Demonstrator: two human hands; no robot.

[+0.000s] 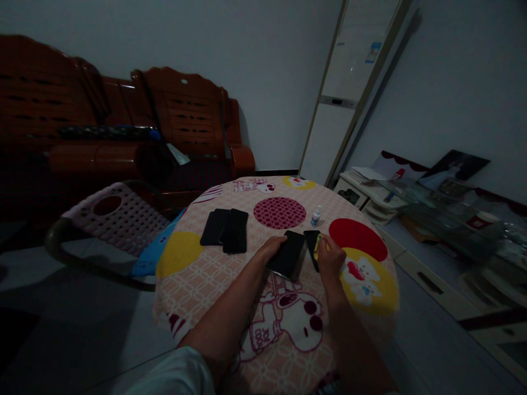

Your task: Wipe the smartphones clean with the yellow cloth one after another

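Note:
My left hand [273,248] grips the left edge of a black tablet-like device [289,255], thumb on its dark face, above the patterned tablecloth [222,285]. In my right hand [331,257] a yellow cloth [317,247] is pinched between the fingers. That cloth is over a black phone [312,239] lying just right of the larger device; whether it presses on the phone I cannot tell. Behind the phone stands a small white bottle [315,216] with a blue label. To the left, a black phone-like slab [235,231] partly overlaps other dark slabs [213,227].
A woven chair [119,211] with a blue cloth [156,249] stands at the table's left. Wooden sofas [181,109] line the back wall, near a tall white air conditioner [340,99]. On the right are a low cabinet [428,280] and glass shelf [444,214].

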